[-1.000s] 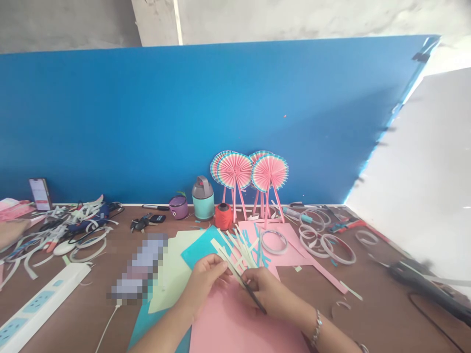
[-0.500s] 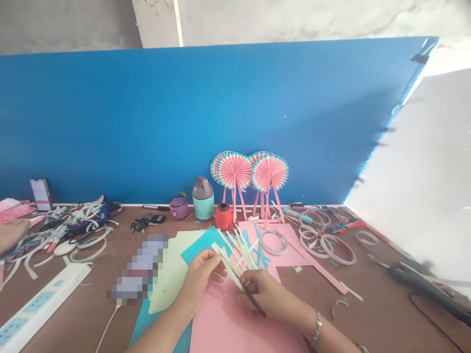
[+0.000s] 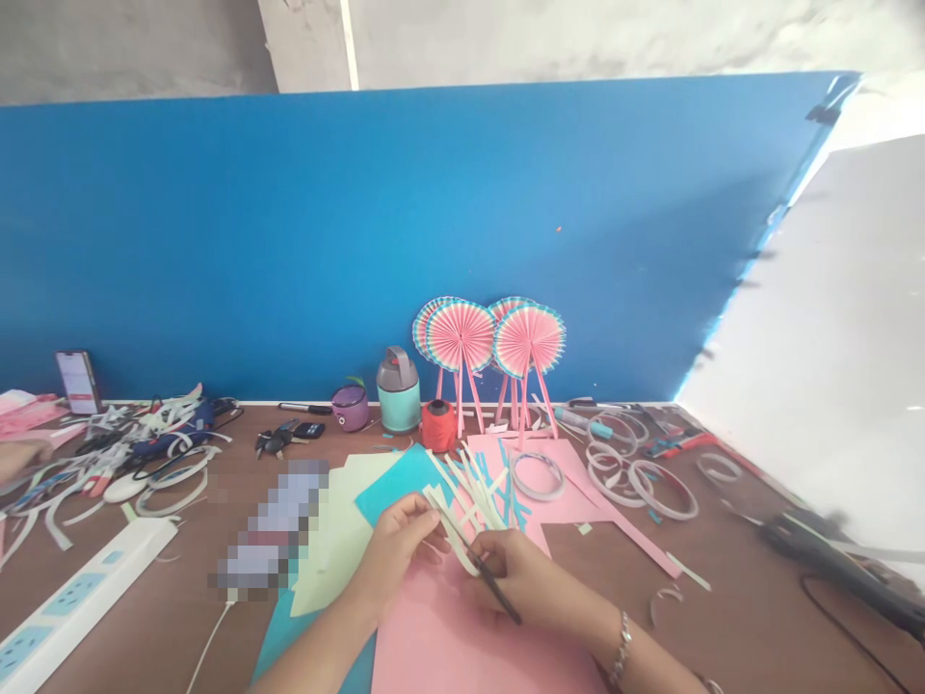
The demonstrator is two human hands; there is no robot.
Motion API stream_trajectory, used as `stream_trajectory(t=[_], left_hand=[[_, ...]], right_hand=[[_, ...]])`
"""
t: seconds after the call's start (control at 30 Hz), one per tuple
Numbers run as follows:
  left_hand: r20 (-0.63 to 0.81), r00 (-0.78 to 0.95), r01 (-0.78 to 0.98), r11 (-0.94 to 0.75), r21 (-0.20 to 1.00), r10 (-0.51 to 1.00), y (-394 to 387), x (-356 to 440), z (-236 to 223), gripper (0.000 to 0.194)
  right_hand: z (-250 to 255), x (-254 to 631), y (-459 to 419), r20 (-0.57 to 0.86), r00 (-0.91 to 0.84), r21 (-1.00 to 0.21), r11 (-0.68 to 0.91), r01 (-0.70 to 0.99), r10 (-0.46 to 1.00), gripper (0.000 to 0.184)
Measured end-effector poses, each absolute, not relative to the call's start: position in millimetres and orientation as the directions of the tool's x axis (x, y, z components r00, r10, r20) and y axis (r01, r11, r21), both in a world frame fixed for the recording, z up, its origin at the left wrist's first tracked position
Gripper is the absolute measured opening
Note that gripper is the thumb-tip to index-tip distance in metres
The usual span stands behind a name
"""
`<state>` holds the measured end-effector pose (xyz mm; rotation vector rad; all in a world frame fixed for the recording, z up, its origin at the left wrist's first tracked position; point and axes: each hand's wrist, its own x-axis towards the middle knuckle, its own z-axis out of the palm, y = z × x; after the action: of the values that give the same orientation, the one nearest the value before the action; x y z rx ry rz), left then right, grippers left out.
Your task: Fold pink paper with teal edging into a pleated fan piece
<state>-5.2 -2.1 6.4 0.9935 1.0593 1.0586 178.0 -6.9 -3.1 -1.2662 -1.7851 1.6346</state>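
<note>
My left hand (image 3: 401,540) pinches a pale cream paper strip (image 3: 449,530) between thumb and fingers. At the strip's lower end, my right hand (image 3: 510,569) grips a slim dark tool (image 3: 498,588), slanting down to the right; its exact kind is unclear. The tool's upper end meets the strip, which bows slightly there. Both hands are above a pink paper sheet (image 3: 477,646). Just beyond them lie loose cream strips (image 3: 481,482) and blue strips (image 3: 520,506), near a teal paper piece (image 3: 394,482).
Pink pleated paper rosettes (image 3: 531,340) stand on legs at the back. Tape rolls (image 3: 665,489) lie right, near a dark glue-gun-like tool (image 3: 831,559). A power strip (image 3: 87,598), blurred phone (image 3: 275,525) and tangled scraps (image 3: 151,439) occupy the left. Another person's hand (image 3: 18,461) shows at the left edge.
The cream strip's top end has shifted slightly down and right, and its lower part now bows more by the tool. My hands have barely moved. The other person's hand has shifted slightly.
</note>
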Motion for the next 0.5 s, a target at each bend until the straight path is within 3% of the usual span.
stream_trajectory(t=[0.5], left_hand=[[-0.186, 0.181, -0.182, 0.219, 0.959, 0.966, -4.6, -2.0, 8.8, 0.028]], right_hand=[[-13.3, 176.8, -5.3, -0.255, -0.519, -0.953, -0.12, 0.279, 0.816, 0.012]])
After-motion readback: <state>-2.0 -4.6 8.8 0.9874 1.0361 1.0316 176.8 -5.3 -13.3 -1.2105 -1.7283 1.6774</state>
